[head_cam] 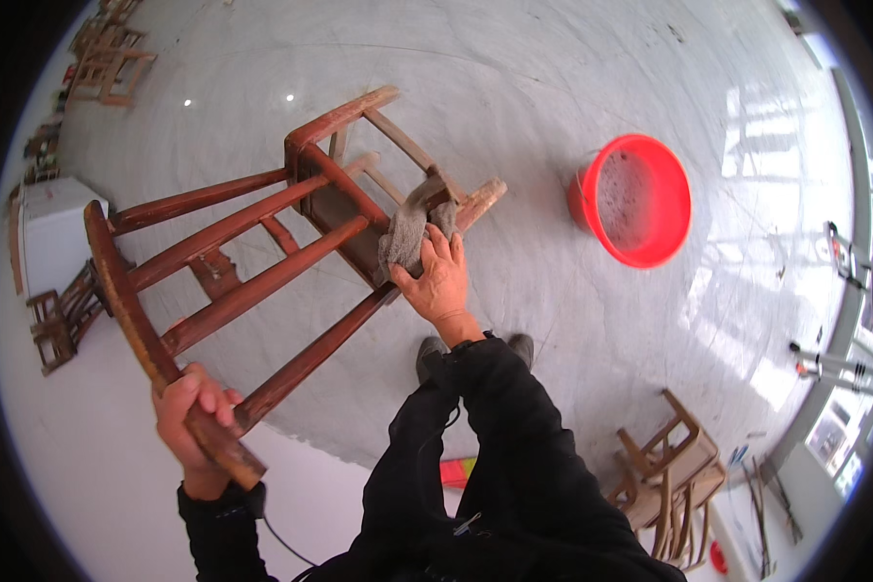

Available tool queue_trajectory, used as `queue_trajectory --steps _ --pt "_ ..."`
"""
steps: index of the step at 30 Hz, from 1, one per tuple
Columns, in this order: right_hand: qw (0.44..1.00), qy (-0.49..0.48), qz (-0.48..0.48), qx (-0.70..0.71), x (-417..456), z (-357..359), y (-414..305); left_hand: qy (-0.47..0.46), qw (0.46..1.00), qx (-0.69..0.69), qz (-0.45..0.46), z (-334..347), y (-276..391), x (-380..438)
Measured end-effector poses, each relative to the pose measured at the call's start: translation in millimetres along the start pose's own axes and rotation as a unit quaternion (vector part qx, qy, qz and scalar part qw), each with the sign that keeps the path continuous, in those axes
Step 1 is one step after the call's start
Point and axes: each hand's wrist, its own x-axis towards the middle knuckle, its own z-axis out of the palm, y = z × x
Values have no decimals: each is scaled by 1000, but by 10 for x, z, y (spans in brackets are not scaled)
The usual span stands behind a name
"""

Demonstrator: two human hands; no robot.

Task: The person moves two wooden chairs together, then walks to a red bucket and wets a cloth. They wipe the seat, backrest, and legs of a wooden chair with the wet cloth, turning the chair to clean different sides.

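Observation:
A worn reddish-brown wooden chair (262, 291) is tilted over in front of me, its legs pointing away to the upper right. My left hand (196, 422) grips the top rail of its back, at the lower left. My right hand (436, 280) presses a wet-looking grey cloth (407, 236) around the front edge of the chair, near a leg. The cloth hides that part of the wood. Bare, pale wood shows on the lower legs and stretchers. A red plastic bucket (673, 218) with foamy liquid in it stands on the floor to the right.
Wooden chairs (669, 473) stand close together at the lower right. More wooden furniture (113, 69) is at the upper left. A white box-shaped thing (58, 225) and small dark wooden stools (51, 327) are at the left. My shoes (429, 353) are just below the chair.

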Motion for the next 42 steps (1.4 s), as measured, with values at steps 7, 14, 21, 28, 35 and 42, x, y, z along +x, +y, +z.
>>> queue_trajectory --steps 7,14,21,28,35,42 --pt "968 -23 -186 168 364 324 671 -28 989 -129 71 -330 -416 227" --pt "948 71 -243 193 727 488 1226 51 977 -37 204 -493 -657 414" --pt "943 138 -263 149 946 551 1529 170 898 -165 370 -107 -1372 374" --pt "948 114 -242 173 918 499 1489 28 817 -151 556 316 -1882 709" --pt "958 149 -197 145 1261 432 1910 88 851 -205 476 313 -1890 712" --pt "943 240 36 228 1272 19 2033 63 833 -185 517 410 -1802 696"
